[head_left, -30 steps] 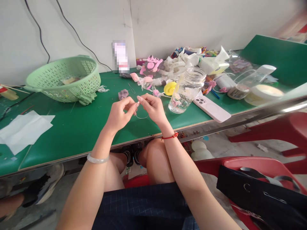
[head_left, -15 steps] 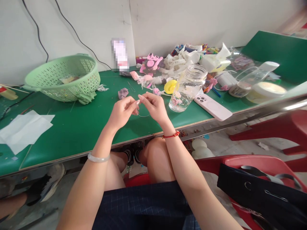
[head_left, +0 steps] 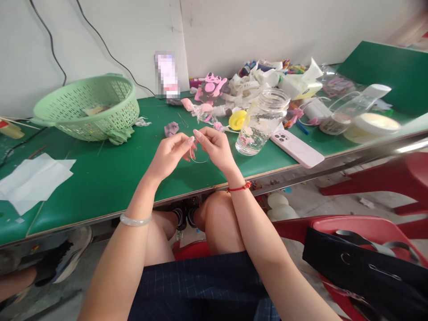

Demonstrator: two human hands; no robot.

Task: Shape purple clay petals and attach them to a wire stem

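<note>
Between my two hands runs a thin, pale, curved wire or thread [head_left: 199,162], its loop hanging below the fingertips. My left hand [head_left: 172,154] pinches it at one side, thumb against the fingers. Beside it, my right hand [head_left: 214,146] is closed in a pinch too, and the fingertips of both hands nearly meet above the green tabletop [head_left: 120,174]. Too small to make out is the exact spot at the fingertips. Just behind my left hand lies a greyish-purple lump [head_left: 171,129], with a thin bent wire [head_left: 182,119] near it.
A glass jar of clear liquid [head_left: 256,133] and a pink phone [head_left: 297,147] stand right of my hands. A green basket [head_left: 123,111] is at left, near white sheets [head_left: 36,183]. A yellow piece [head_left: 237,120] and pink clay-like pieces [head_left: 212,89] lie behind.
My hands have shifted only slightly; the left fingertips have drawn a little away from the right ones, and the curved wire shows more fully between them.
</note>
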